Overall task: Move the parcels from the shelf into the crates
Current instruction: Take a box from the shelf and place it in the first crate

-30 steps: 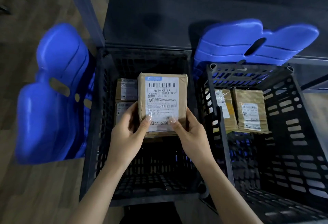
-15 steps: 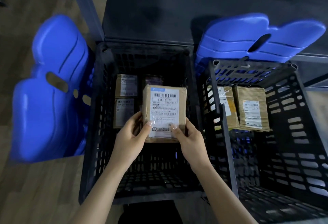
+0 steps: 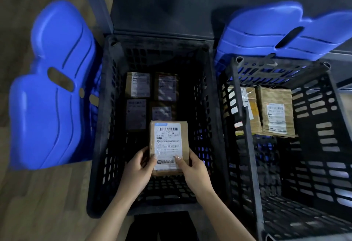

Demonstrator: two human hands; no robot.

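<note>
A brown cardboard parcel (image 3: 168, 141) with a white barcode label is down inside the black slatted left crate (image 3: 99, 126). My left hand (image 3: 137, 170) grips its lower left corner and my right hand (image 3: 194, 170) grips its lower right corner, thumbs pressed on the label. Several small labelled parcels (image 3: 138, 84) lie flat on the crate floor beyond it. The black right crate (image 3: 247, 145) holds two brown parcels (image 3: 275, 111) side by side at its far end.
Blue plastic crate lids stand left (image 3: 51, 88) and at the back right (image 3: 285, 29). A dark shelf surface (image 3: 162, 2) lies behind the crates. Wooden floor (image 3: 38, 202) shows at the left. The near parts of both crate floors are bare.
Both hands have lowered the parcel from above the rim deep into the left crate and toward me. More parcels on the crate floor are now uncovered.
</note>
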